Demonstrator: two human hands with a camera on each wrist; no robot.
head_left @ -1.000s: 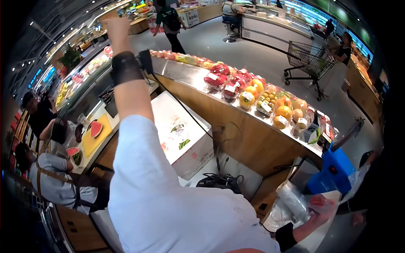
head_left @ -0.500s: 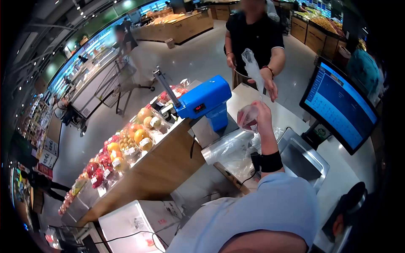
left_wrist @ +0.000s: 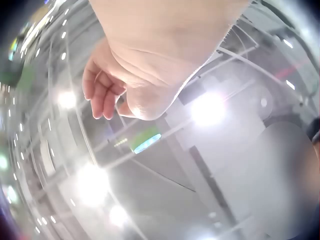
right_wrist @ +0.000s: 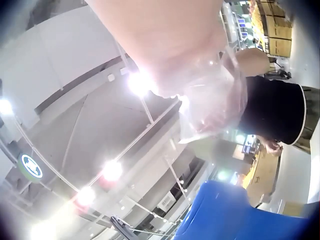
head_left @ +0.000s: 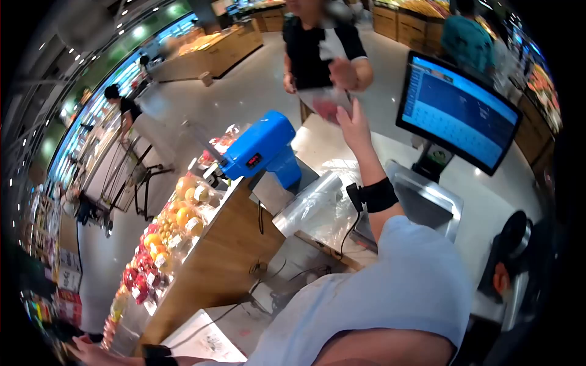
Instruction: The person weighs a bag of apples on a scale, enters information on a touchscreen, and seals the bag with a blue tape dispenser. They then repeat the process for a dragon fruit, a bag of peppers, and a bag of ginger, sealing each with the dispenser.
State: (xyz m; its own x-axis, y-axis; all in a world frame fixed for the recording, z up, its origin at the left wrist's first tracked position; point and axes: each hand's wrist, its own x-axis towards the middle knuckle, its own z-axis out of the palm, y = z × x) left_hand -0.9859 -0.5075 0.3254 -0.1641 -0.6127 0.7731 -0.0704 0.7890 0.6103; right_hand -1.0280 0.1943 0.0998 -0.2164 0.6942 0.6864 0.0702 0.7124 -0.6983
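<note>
A clear plastic bag with something red inside point(head_left: 326, 108) is at the far side of the counter, in front of a person in a black top point(head_left: 311, 58). My outstretched right hand point(head_left: 356, 125) grips its near end. That person's hand point(head_left: 343, 74) is right above the bag. In the right wrist view the crinkled bag point(right_wrist: 215, 107) extends beyond my palm, and my fingers are mostly hidden. My left hand point(head_left: 90, 354) is low at the far left, holding nothing; the left wrist view shows its fingers point(left_wrist: 102, 97) loosely curled.
A blue device with a red display point(head_left: 259, 149) stands left of my right arm, beside a roll of plastic bags point(head_left: 308, 201). On the right are a monitor point(head_left: 461, 113) and a metal-edged scale point(head_left: 427, 201). Packed fruit point(head_left: 174, 222) lines the ledge at left.
My right hand has reached farther out with the bag, toward the person opposite. The bag has tipped from upright to slanting. My left hand has come into the head view at lower left.
</note>
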